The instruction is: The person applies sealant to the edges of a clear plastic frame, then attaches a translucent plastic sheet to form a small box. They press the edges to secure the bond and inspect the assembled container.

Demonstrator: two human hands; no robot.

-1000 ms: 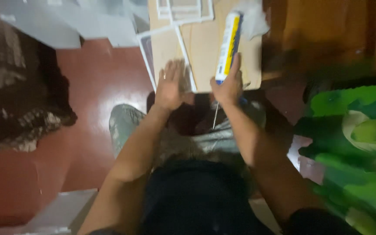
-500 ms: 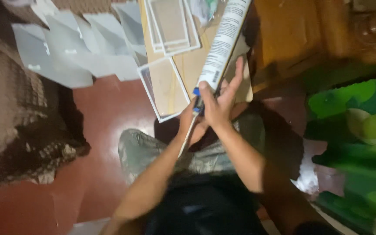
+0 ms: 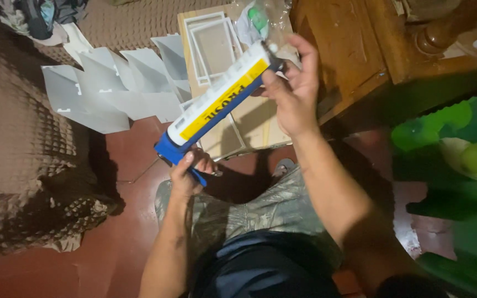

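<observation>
White-yellow sealant tube (image 3: 222, 102), tilted, blue-framed

The caulking gun (image 3: 216, 107) has swung from upright to lying slantwise, left hand (image 3: 189, 171) now gripping its blue handle end.

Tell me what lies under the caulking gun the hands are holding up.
Below the caulking gun lies a wooden board carrying white-framed panels; grey paper sheets lie beside it. The gun and the right hand cover part of the board, so what lies there is hidden.
</observation>
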